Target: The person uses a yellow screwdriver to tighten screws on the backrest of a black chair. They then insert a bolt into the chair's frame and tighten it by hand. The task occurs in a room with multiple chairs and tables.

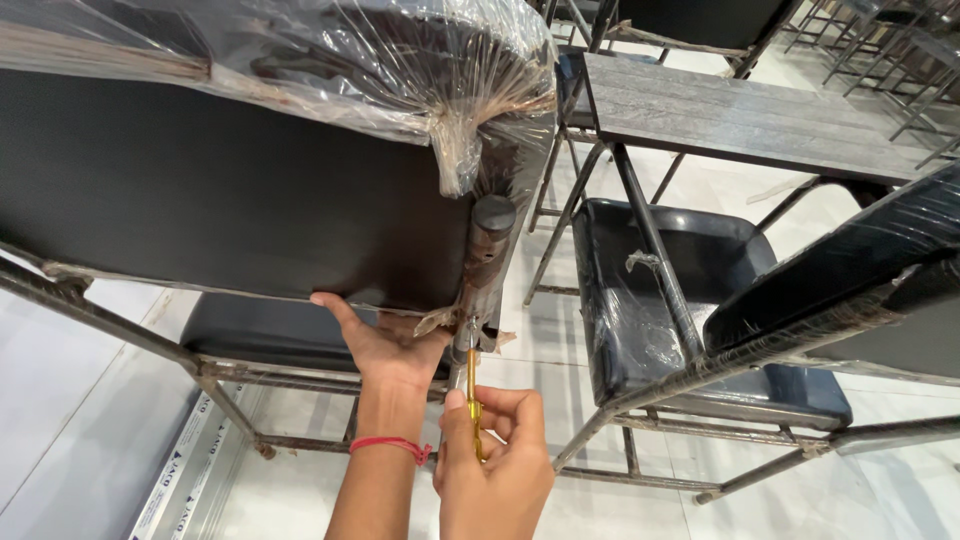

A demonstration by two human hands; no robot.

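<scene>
Fingers of the right hand (495,465) curl closed around a slim yellow-handled screwdriver (473,415), which stands nearly upright with its tip at twelve o'clock, meeting the underside corner of a dark seat panel (230,190). At ten o'clock from that grip, the left hand (385,345) presses its open palm and spread fingers flat against the panel's lower edge, holding nothing; a red thread band (392,445) circles its wrist.

Just above the tool's tip a black tubular chair leg with a round end cap (491,225) rises beside the panel corner. Clear plastic wrap (400,70), wrinkled and gathered into a knot near the cap, sheathes the upper part of the upturned chair from nine to twelve o'clock. Rusty metal frame bars (130,335) run below the panel toward seven o'clock.

At three o'clock stands a second chair with a black moulded seat (650,290), also under torn film. A grey wood-grain tabletop (740,115) lies at one o'clock, and another wrapped dark panel (860,265) slants in at the right edge. At seven o'clock a long pale strip with small dark print (180,475) lies on the white tiled floor (60,400).
</scene>
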